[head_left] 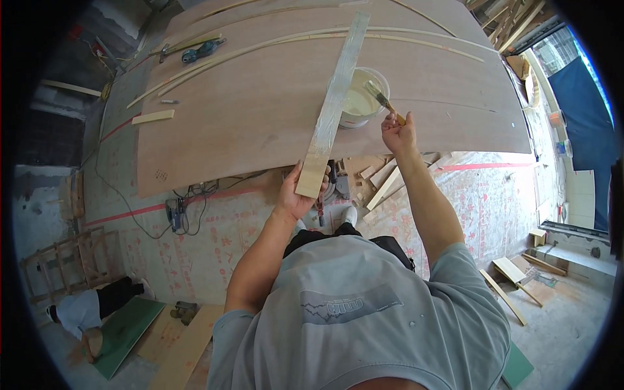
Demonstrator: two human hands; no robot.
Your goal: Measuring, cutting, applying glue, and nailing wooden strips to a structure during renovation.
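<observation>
My left hand (pixel 294 198) grips the near end of a long narrow wooden strip (pixel 335 101) that reaches away over a large plywood sheet (pixel 253 110). Most of the strip's top face looks wet and grey with glue; the near end is bare wood. My right hand (pixel 398 132) holds a paintbrush (pixel 381 97) by its yellow handle, bristles over a white bucket (pixel 361 99) of pale glue standing on the sheet, just right of the strip.
Thin curved wood strips (pixel 312 38), a small wood block (pixel 153 117) and a power tool (pixel 201 50) lie on the sheet. Offcuts (pixel 380 179) and cables (pixel 185 208) litter the floor below. A person lies on a green mat (pixel 97 312) at lower left.
</observation>
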